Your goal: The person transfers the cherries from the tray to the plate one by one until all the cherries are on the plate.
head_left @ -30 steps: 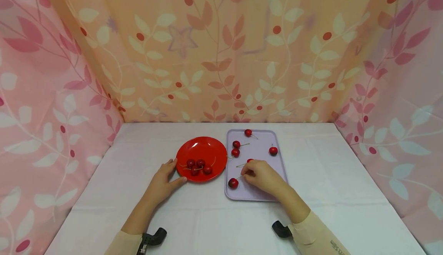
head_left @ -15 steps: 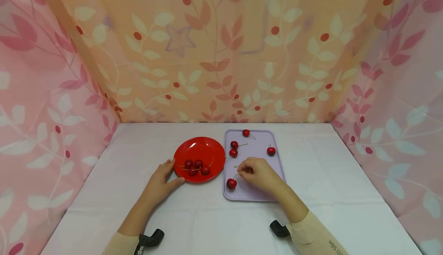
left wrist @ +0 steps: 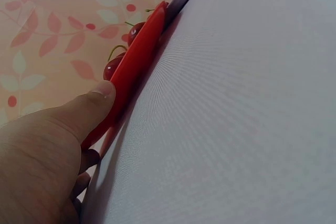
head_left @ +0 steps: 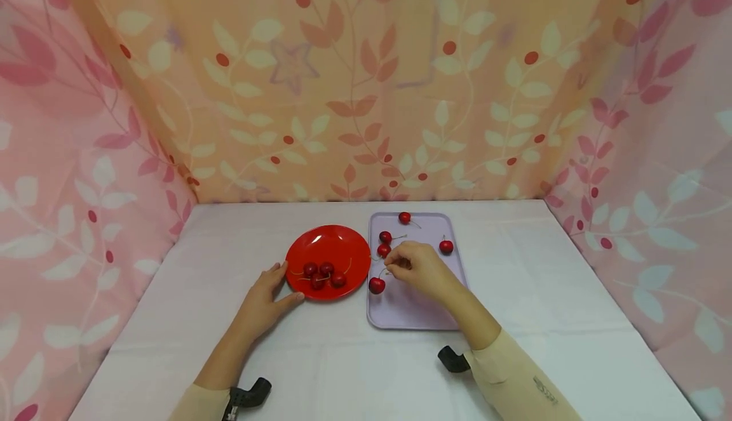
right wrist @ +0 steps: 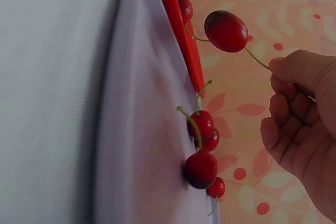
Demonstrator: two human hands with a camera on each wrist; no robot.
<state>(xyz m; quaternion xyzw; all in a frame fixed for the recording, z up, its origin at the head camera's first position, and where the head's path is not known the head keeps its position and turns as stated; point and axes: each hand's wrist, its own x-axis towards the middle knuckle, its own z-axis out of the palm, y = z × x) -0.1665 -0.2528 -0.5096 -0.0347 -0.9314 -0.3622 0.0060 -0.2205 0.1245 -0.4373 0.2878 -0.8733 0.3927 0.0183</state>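
My right hand (head_left: 420, 270) pinches the green stem of a dark red cherry (right wrist: 226, 31) between thumb and index finger. This cherry is off the tray surface, over the left side of a lilac tray (head_left: 408, 316). With thumb on the rim and fingers along its side, my left hand (left wrist: 47, 145) holds the left edge of a round red plate (head_left: 337, 241). Several stemmed cherries (head_left: 326, 268) lie together in the plate. Others stay on the tray: a pair at its left, one cherry (head_left: 405, 218) at the back and one (head_left: 446, 246) at the right. My right hand hides part of the tray.
Plate and tray stand side by side on a white-covered table (head_left: 343, 370), the tray to the right. Behind the table hangs a leaf-patterned curtain (head_left: 343, 91), with pink patterned cloth at both sides. Black wrist mounts (head_left: 250, 393) sit at both sleeves.
My right hand has drawn the cherry up by its stem and moved it slightly away from me over the tray. The left hand keeps its place at the plate; the head view has shifted slightly.
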